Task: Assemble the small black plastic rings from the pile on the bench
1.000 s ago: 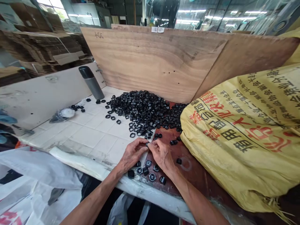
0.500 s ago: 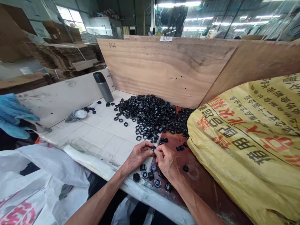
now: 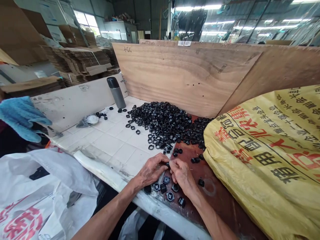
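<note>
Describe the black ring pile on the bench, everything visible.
The pile of black rings is a loose, low heap of small, slightly glossy, plastic-looking pieces at mixed angles; many show open centres. It lies beyond the left hand and right hand, in front of the wooden board, on the white grid-lined surface and spreading right onto the reddish-brown one, towards the yellow sack. Strays lie along its left and near edges. Contact with board or sack is unclear.
</note>
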`<state>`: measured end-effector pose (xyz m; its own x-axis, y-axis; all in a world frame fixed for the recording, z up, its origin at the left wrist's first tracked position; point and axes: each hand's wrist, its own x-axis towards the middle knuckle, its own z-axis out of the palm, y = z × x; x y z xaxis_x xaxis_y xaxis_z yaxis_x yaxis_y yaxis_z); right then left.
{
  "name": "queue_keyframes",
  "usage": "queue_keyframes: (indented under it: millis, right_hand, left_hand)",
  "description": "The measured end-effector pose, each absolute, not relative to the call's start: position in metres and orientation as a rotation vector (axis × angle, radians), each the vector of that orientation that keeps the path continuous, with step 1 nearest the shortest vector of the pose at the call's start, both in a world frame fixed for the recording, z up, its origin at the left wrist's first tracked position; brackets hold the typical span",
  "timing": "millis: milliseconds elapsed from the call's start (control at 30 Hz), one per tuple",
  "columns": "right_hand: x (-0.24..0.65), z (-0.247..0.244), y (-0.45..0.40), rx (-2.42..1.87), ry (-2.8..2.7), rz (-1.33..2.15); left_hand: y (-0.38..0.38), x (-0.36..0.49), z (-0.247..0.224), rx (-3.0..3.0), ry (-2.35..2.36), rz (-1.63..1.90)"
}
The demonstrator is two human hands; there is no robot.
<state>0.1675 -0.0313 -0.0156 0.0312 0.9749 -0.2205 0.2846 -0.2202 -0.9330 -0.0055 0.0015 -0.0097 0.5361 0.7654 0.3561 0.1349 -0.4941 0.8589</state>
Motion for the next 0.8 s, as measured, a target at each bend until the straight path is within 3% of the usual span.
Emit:
queue_keyframes:
  millis: [200, 267, 333, 433, 800]
  right_hand:
    - [0.175, -0.006, -0.031, -1.545, -1.216, 1.487]
    - [0.180, -0.007, -0.028, -1.638, -1.429, 1.241]
    - [0.184, -0.010, -0.023, -1.671, -1.609, 0.762]
    - [0.188, -0.019, -0.017, -1.536, -1.757, 0.254]
    - [0.183, -0.035, -0.014, -1.568, -1.984, 0.148]
  left_hand:
    - [-0.002, -0.007, -0.007, 1.922, 0.735, 0.872]
    - [-0.002, -0.007, -0.007, 1.859, 0.805, 0.753]
    - [0.001, -0.005, -0.009, 1.881, 0.920, 0.715]
    - [0.008, 0.000, -0.016, 1.956, 1.127, 0.944]
    - [0.021, 0.004, -0.036, 2.024, 1.229, 0.993]
